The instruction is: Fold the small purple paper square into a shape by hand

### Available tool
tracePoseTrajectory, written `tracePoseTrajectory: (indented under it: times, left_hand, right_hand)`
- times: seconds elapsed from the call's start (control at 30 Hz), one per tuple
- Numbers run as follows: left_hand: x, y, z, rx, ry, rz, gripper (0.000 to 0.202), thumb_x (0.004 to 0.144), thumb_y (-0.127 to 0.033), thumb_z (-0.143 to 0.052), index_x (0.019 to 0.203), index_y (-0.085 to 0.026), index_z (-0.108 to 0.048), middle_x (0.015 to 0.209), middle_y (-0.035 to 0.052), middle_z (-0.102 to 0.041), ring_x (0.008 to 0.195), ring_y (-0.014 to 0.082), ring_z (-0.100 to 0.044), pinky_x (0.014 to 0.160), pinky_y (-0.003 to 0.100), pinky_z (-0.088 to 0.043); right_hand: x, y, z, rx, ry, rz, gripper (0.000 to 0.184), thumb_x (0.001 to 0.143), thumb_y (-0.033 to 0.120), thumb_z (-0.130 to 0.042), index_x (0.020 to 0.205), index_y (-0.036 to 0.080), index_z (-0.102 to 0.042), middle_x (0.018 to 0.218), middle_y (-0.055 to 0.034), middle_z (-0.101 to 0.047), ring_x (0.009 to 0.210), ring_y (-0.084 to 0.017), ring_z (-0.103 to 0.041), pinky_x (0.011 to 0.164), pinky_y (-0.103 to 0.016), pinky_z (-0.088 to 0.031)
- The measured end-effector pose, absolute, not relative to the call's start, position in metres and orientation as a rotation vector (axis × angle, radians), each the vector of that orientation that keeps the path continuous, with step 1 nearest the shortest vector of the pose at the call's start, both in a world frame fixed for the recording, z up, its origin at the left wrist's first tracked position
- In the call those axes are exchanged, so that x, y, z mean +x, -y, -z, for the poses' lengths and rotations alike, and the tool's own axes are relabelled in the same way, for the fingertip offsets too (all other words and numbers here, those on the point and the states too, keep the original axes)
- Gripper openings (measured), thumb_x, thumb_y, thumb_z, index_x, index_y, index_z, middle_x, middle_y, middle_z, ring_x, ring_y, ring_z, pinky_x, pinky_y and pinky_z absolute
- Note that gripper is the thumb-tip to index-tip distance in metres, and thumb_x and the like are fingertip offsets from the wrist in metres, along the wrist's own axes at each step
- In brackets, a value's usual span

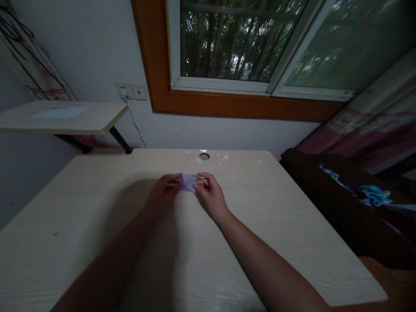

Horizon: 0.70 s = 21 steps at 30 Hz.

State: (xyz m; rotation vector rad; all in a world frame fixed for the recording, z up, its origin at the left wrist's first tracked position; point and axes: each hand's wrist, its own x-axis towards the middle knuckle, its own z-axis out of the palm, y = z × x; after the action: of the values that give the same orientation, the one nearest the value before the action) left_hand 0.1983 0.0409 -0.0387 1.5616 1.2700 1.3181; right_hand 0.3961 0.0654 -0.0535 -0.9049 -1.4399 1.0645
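Observation:
A small piece of folded purple paper (187,181) is held between my two hands, over the far middle part of the pale wood-grain desk (266,242). My left hand (164,189) pinches its left side, with the fingers closed at the paper's edge. On the other side, my right hand (210,190) grips the right edge between thumb and fingers. One corner of the paper points up near the left fingertips. Its exact folds are too small to make out.
A raised shelf (65,117) on black legs stands at the back left, with a sheet of paper (60,112) on it. A round cable hole (204,156) lies beyond my hands. Dark brown furniture (325,195) adjoins the desk's right side. Wall and window (227,47) are behind.

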Motion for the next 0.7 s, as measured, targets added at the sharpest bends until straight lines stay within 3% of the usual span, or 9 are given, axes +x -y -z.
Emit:
tracePoseTrajectory:
  times: [0.2,0.4,0.57,0.7]
  left_hand:
    - [0.2036,-0.0358,0.0378,1.619,-1.252,-1.17,0.044,0.078,-0.033,-0.071,0.12,-0.023,-0.064,0.121,0.0087,-0.065,0.1,0.021,-0.066,0.088,0.036,-0.054]
    - [0.2007,-0.0371,0.0391,1.663,-1.316,-1.092,0.033,0.08,-0.038,-0.068,0.109,-0.024,-0.07,0.105,0.0064,-0.073,0.094,0.0229,-0.068,0.087,0.036,-0.053]
    - [0.1976,-0.0367,0.0376,1.797,-1.418,-1.035,0.022,0.084,-0.04,-0.063,0.092,-0.023,-0.073,0.083,0.0028,-0.073,0.076,0.0192,-0.067,0.072,0.029,-0.05]
    - [0.1971,-0.0358,0.0372,1.77,-1.41,-1.024,0.025,0.086,-0.042,-0.059,0.082,-0.021,-0.072,0.072,0.0019,-0.07,0.069,0.0173,-0.065,0.066,0.026,-0.047]
  right_hand:
    - [0.3966,-0.0623,0.0488,-0.877,1.48,-1.101,0.035,0.081,0.031,-0.071,0.114,0.024,-0.06,0.087,-0.0024,-0.071,0.077,-0.017,-0.064,0.076,-0.03,-0.049]
    - [0.3971,-0.0602,0.0446,-0.881,1.524,-1.096,0.035,0.083,0.032,-0.07,0.115,0.025,-0.06,0.087,-0.0019,-0.071,0.078,-0.016,-0.065,0.076,-0.031,-0.05]
    - [0.3956,-0.0609,0.0451,-0.896,1.523,-1.069,0.029,0.081,0.034,-0.071,0.107,0.024,-0.065,0.08,-0.0005,-0.067,0.073,-0.016,-0.06,0.071,-0.029,-0.049]
    - [0.3965,-0.0613,0.0435,-0.93,1.609,-0.969,0.017,0.082,0.036,-0.071,0.093,0.022,-0.07,0.077,-0.0009,-0.062,0.069,-0.015,-0.055,0.067,-0.029,-0.046]
